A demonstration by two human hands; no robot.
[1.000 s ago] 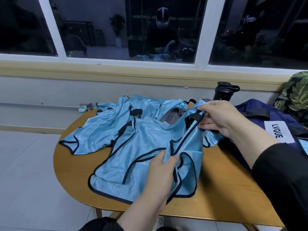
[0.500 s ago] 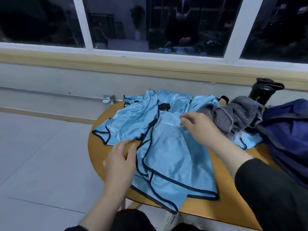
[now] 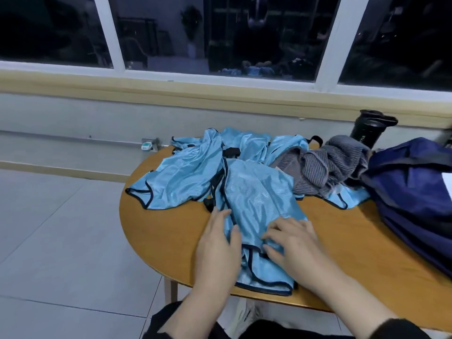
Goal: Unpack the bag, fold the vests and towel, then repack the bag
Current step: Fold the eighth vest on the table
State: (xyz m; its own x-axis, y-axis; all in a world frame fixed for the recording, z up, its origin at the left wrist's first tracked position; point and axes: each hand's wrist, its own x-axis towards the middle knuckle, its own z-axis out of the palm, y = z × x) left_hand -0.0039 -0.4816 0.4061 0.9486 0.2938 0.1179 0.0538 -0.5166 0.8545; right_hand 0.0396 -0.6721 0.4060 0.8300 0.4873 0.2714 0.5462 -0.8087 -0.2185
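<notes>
On table (image 3: 342, 241), left of bag (image 3: 413, 192): both hands, left (image 3: 216, 243) and right (image 3: 292, 243), lay flat, fingers straight, pressing near vest (image 3: 259, 204). Folding step; next probably needed a fold across. Towel (image 3: 330, 165) unfolded.

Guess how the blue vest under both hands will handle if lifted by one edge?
The vest likely drapes limply: it lies in soft folds on the table. Its sheen suggests slippery fabric. Probably light; the left hand and right hand flatten it easily.

faint lettering on black bottle (image 3: 366, 133), perhaps unreadable
</notes>
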